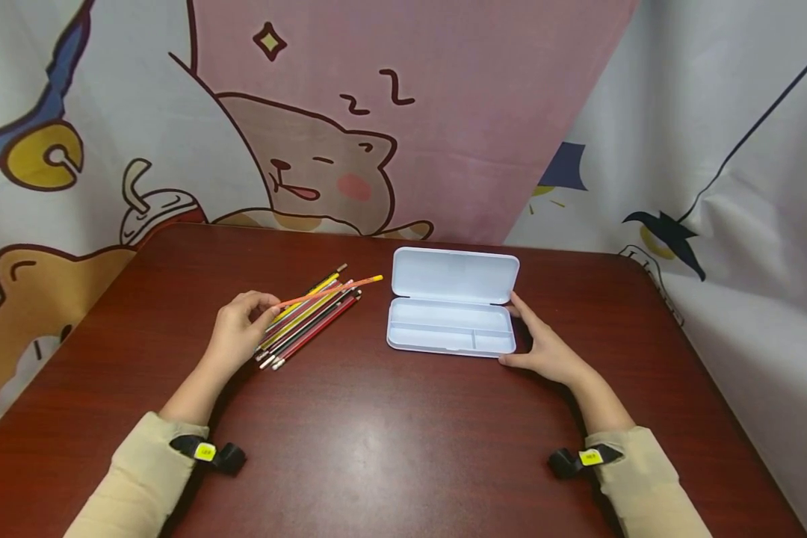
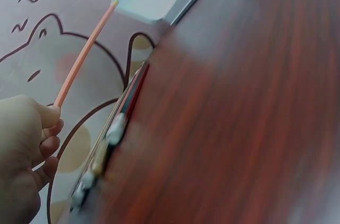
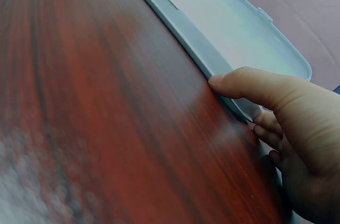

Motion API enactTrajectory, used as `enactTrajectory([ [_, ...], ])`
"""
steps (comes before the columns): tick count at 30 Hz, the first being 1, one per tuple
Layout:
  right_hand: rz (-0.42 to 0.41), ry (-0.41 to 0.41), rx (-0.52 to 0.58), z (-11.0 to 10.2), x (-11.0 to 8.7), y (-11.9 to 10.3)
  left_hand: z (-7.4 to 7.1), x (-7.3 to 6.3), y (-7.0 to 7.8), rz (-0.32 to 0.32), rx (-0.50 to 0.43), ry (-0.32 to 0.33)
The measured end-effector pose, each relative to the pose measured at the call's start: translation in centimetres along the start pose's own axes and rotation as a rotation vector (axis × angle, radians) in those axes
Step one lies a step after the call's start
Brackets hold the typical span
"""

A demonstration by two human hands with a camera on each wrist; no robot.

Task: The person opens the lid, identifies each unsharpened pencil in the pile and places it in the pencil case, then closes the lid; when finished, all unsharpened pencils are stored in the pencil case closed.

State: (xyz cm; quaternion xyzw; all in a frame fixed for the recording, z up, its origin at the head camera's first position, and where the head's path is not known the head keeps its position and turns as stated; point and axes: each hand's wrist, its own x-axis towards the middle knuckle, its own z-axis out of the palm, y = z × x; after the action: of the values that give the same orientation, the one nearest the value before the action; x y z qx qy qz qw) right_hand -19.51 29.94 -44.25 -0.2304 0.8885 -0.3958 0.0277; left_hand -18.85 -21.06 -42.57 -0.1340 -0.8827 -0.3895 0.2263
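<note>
An orange pencil [image 1: 366,282] with a yellow end is pinched between the thumb and fingers of my left hand [image 1: 238,329]. It slants over a loose bundle of pencils [image 1: 316,332] in yellow, black and red, lying on the table. The left wrist view shows the orange pencil [image 2: 85,54] held up above that bundle. To the right stands a pale blue pencil case [image 1: 430,340], its lid raised and its compartments bare. My right hand [image 1: 545,351] grips the case's right end, thumb at the front corner and fingers along the side.
A dark reddish-brown wooden table [image 1: 376,448] carries everything. Behind it hangs a curtain [image 1: 477,112] printed with cartoon animals, close to the table's back edge. Each sleeved wrist wears a small black camera, the left camera [image 1: 229,459] and the right camera [image 1: 565,463].
</note>
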Motion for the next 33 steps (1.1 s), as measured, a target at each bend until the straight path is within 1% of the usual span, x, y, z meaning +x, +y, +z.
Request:
enactTrajectory([
  [6, 0.004, -0.001, 0.005, 0.0, 0.0, -0.2, 1.8, 0.5, 1.4, 0.04, -0.04, -0.019],
  [16, 0.0, 0.005, -0.006, 0.0, -0.1, -0.5, 4.9, 1.5, 3.6, 0.08, -0.102, -0.054],
  [18, 0.001, 0.008, -0.006, 0.0, -0.2, -1.1, 5.5, 1.8, 3.9, 0.088, -0.105, -0.064],
  [25, 0.017, -0.005, 0.019, -0.6, -0.5, -4.7, 7.7, 2.6, 5.2, 0.097, -0.11, -0.133],
  [27, 0.03, -0.009, 0.019, -0.7, -0.5, -5.1, 8.4, 2.8, 5.4, 0.102, -0.106, -0.149],
  [33, 0.023, -0.005, 0.018, -0.6, -0.5, -5.0, 10.0, 3.4, 6.1, 0.121, -0.096, -0.168],
])
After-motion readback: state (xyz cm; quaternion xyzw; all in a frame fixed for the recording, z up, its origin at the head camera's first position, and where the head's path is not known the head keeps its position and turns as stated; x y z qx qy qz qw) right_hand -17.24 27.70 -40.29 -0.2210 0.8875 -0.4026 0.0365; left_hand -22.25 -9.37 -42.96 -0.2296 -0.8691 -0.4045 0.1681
